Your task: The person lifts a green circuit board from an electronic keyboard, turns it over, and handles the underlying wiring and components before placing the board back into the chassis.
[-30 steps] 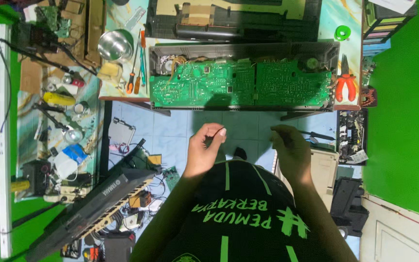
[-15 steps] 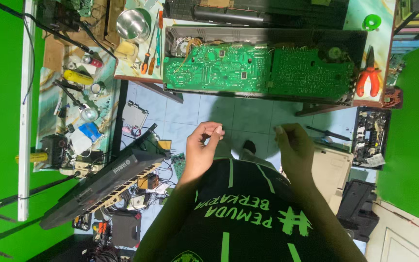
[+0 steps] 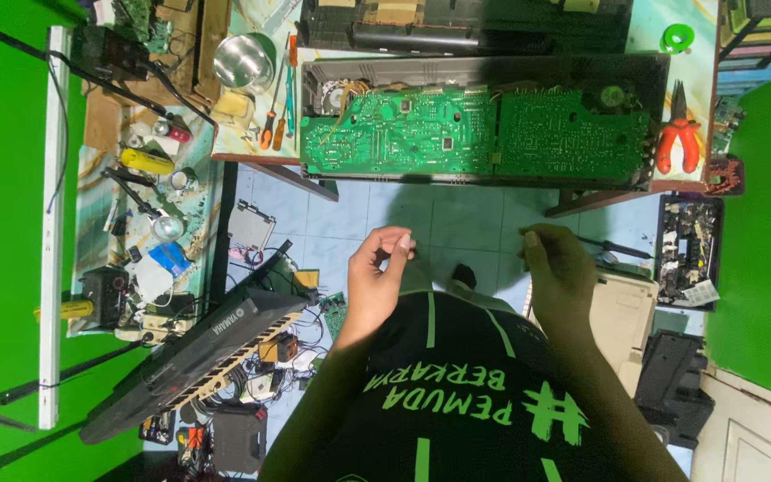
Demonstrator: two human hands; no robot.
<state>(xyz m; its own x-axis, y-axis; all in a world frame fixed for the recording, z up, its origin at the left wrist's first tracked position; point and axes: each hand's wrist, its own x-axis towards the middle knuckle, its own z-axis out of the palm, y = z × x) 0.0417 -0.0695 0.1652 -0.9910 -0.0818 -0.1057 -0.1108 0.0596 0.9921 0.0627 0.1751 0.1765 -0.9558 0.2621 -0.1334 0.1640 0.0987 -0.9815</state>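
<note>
At twelve o'clock, an opened black casing [image 3: 484, 64] holds two green circuit boards [image 3: 475, 132] on your workbench [image 3: 252, 153]; red-handled pliers [image 3: 678, 143] lie at two o'clock. Nothing blocks your reach. Your left hand [image 3: 378, 272] curls, fingertips pinched, well below the boards. Your right hand [image 3: 562, 266] is loosely clenched; any held thing is too small to tell.

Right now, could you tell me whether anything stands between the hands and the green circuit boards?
Nothing visible does. The left hand and right hand are raised over bare floor, short of the circuit boards.
</note>
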